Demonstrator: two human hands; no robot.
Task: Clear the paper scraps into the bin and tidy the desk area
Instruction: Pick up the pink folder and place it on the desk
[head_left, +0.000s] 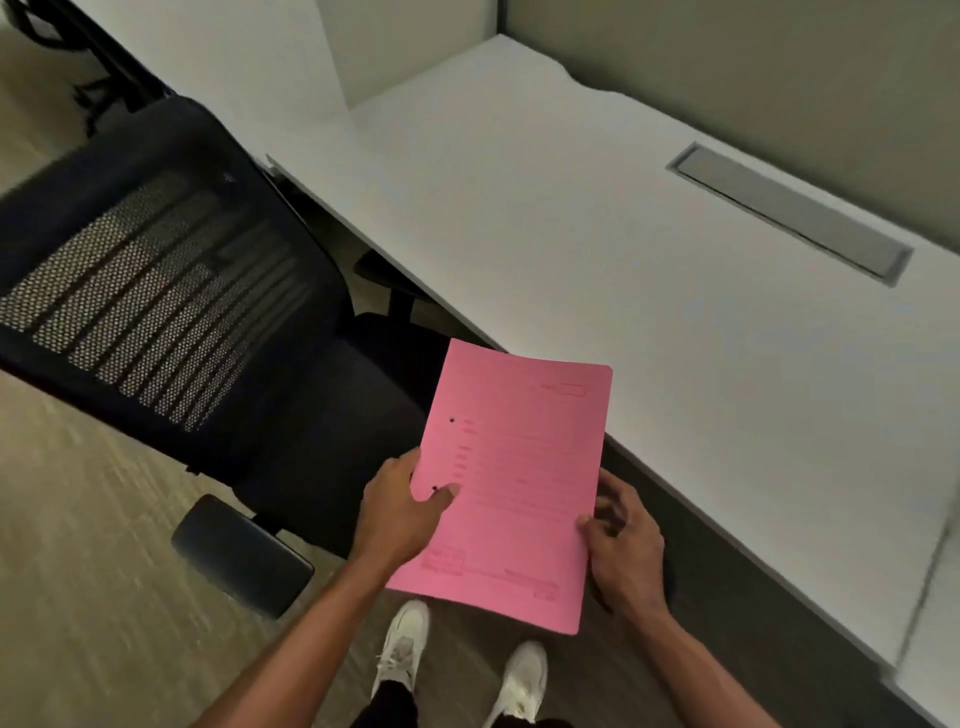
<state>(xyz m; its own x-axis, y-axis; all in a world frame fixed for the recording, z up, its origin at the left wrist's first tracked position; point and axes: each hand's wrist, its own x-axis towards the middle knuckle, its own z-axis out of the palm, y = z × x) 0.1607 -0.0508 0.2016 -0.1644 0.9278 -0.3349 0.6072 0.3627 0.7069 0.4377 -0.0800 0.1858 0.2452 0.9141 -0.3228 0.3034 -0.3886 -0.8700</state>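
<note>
I've got both hands clamped on a pink folder (511, 483), left hand (397, 512) and right hand (626, 545) on its side edges. It's over the white counter (597, 218) edge, with a black mesh chair (171, 291) beside it on the carpet (88, 597).

Folder print: we cannot read the faint lines on the pink folder (511, 483); they are too blurred.
Right hand (621, 545): its fingers curl behind the folder's edge, partly out of our sight.
Office chair (171, 291): its backrest is cut by the left edge; the desk (597, 234) hides part of the seat.
Desk: it runs off the right edge.
Shoes (402, 647): the legs above are cropped at the bottom.
</note>
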